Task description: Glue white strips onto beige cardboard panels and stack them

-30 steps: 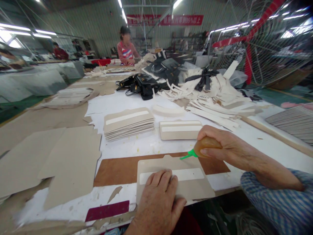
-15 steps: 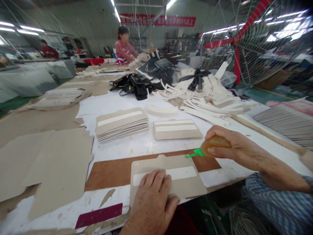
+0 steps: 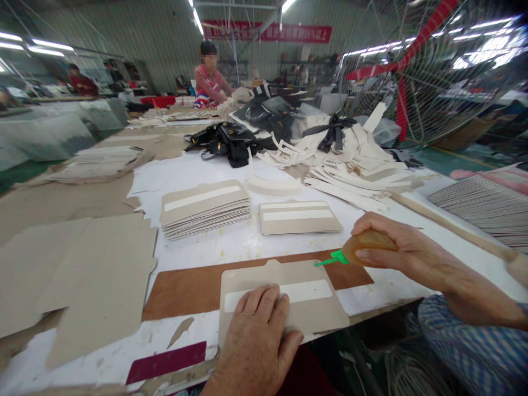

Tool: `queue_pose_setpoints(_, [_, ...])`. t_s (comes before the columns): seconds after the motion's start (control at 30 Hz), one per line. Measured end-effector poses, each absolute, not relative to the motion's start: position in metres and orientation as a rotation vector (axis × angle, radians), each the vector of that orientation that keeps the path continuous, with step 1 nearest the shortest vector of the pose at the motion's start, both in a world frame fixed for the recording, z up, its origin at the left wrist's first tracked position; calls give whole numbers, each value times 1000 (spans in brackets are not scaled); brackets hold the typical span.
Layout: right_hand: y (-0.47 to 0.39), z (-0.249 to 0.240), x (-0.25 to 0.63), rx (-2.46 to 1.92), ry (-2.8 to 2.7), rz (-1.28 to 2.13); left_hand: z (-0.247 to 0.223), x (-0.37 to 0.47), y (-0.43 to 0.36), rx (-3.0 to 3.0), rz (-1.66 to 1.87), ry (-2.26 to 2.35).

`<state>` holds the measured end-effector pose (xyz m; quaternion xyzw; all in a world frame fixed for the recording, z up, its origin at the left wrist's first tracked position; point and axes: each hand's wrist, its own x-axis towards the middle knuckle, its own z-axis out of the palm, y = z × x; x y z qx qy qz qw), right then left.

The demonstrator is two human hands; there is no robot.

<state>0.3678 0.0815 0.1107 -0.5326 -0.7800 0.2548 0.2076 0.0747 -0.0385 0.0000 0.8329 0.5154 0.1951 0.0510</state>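
Observation:
A beige panel (image 3: pixel 297 319) with a white strip lies at the table's front edge, partly over a brown strip (image 3: pixel 185 291). My left hand (image 3: pixel 258 335) rests flat on the panel's left part, its fingers reaching onto the white strip. In my right hand (image 3: pixel 396 245) is an amber squeeze bottle (image 3: pixel 365 245), fingers wrapped round it. The bottle's green nozzle (image 3: pixel 336 257) points left, its tip at the panel's upper right edge; whether it touches cannot be made out.
Beyond the panel are a stack of beige panels (image 3: pixel 206 212) and a lower pile (image 3: pixel 301 218). Larger beige sheets (image 3: pixel 103 275) lie left, a maroon strip (image 3: pixel 167 363) in front. Black straps and pale scraps are heaped farther back. A person (image 3: pixel 208 82) stands behind them; a fan is at right.
My right hand has shifted slightly to the right with the bottle, and the nozzle tip has moved a little right along the panel's upper edge. My left hand has stayed in place.

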Motion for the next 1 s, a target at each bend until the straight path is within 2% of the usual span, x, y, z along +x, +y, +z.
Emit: queue_pose_setpoints(1.0, [96,97,294,-1218,-2288,915,3,80,-40,2494,569,1557])
